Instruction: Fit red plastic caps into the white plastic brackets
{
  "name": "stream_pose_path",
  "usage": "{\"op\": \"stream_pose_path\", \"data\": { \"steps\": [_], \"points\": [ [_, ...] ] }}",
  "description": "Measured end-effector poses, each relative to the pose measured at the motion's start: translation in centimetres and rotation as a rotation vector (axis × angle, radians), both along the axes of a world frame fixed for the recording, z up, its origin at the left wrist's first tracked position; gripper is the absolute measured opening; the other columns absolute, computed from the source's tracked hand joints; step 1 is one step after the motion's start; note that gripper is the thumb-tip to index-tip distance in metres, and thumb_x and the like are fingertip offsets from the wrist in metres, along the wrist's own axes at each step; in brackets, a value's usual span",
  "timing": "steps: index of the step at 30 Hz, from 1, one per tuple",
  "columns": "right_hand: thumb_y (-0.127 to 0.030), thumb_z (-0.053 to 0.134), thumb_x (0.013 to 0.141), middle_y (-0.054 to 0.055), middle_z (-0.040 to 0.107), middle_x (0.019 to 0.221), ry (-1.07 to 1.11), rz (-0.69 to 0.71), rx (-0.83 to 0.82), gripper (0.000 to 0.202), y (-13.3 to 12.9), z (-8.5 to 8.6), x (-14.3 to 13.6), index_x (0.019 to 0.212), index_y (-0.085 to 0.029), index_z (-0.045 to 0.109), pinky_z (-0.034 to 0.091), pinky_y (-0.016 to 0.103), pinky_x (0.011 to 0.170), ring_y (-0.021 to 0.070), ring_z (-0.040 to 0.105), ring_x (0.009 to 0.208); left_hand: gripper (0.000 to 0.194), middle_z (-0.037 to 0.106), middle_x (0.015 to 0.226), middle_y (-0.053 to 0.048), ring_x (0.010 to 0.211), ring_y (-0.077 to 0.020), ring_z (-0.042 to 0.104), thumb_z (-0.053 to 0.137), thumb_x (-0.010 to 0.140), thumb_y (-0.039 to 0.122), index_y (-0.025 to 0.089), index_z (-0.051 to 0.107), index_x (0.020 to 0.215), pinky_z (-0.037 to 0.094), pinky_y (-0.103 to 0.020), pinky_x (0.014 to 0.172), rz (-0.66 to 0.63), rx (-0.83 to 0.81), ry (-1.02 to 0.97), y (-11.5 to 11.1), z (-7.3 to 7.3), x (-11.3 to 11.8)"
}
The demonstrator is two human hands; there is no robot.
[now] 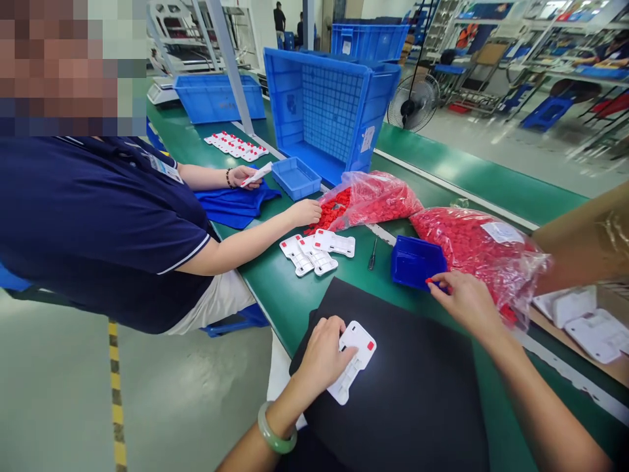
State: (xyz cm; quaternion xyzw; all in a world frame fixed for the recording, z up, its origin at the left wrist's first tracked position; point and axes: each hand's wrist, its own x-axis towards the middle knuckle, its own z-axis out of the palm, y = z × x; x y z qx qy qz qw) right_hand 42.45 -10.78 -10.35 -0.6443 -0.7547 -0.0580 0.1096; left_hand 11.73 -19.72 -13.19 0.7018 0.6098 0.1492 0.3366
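Note:
My left hand (323,352) presses a white plastic housing (354,359) with a red button in its corner flat on a black mat (413,393). My right hand (464,300) pinches a small red part (429,280) at the edge of a small blue bin (417,261). Just behind that hand lies a clear bag of red parts (479,246). A green bangle sits on my left wrist.
A co-worker in a dark blue shirt sits at the left, one hand (304,211) at a second bag of red parts (373,196), the other holding a white piece. White housings (317,252) lie between us. Large blue crates (329,108) stand behind; a cardboard box (584,242) is at right.

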Motion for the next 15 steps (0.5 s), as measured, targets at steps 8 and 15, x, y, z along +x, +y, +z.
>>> {"op": "stream_pose_path", "data": {
  "steps": [8, 15],
  "points": [
    [-0.039, 0.049, 0.088, 0.007, 0.067, 0.079, 0.154, 0.056, 0.021, 0.024, -5.3, 0.9, -5.5, 0.087, -0.021, 0.065, 0.042, 0.035, 0.068, 0.0234, 0.06, 0.074, 0.008, 0.06, 0.072, 0.002, 0.065, -0.0187, 0.059, 0.051, 0.087, 0.026, 0.022, 0.05, 0.094, 0.034, -0.026, 0.055, 0.009, -0.035, -0.101, -0.5, 1.1, -0.6],
    [-0.034, 0.052, 0.09, 0.003, 0.065, 0.083, 0.471, 0.064, 0.0, 0.015, -12.3, -1.6, -13.6, 0.092, -0.023, 0.062, 0.039, 0.034, 0.071, 0.0205, 0.057, 0.078, 0.019, 0.069, 0.082, 0.002, 0.072, -0.0179, 0.065, 0.043, 0.091, 0.022, 0.024, 0.051, 0.108, 0.043, -0.025, 0.064, -0.089, 0.015, -0.214, -1.7, 1.6, 0.6]
  ]
}}
